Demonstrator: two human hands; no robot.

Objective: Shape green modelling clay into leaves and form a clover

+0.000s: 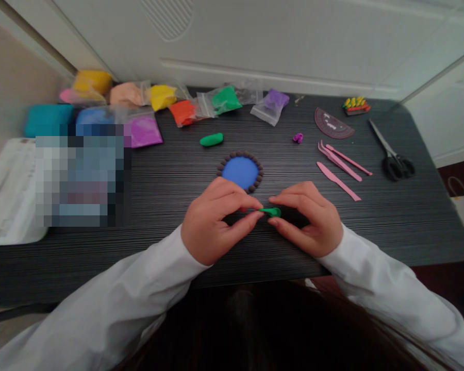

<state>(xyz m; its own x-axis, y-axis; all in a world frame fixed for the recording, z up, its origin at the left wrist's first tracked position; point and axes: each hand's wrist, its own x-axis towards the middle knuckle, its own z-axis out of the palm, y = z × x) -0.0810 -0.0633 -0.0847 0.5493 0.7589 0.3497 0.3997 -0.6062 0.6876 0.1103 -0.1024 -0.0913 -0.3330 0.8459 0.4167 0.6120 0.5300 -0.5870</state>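
My left hand (222, 216) pinches the thin end of a small green piece of modelling clay (274, 212) between thumb and forefinger. At the piece's wider, rounded end is my right hand (309, 219), thumb and forefinger apart on either side of it; whether a fingertip touches it I cannot tell. Just beyond my left hand lies a flat blue clay disc (240, 172) edged with dark brown clay balls (260, 170). A green clay roll (211, 139) rests farther back, and a small purple clay piece (298, 138) sits to the right.
Bagged clay in several colours, including a green one (226, 99), lines the table's back edge. On the right are pink tweezers (342, 162), a pink clay knife (337, 180), a protractor (333, 123), scissors (392, 154) and a yellow-and-red clay piece (356, 105). A pixelated area (81, 178) covers the left.
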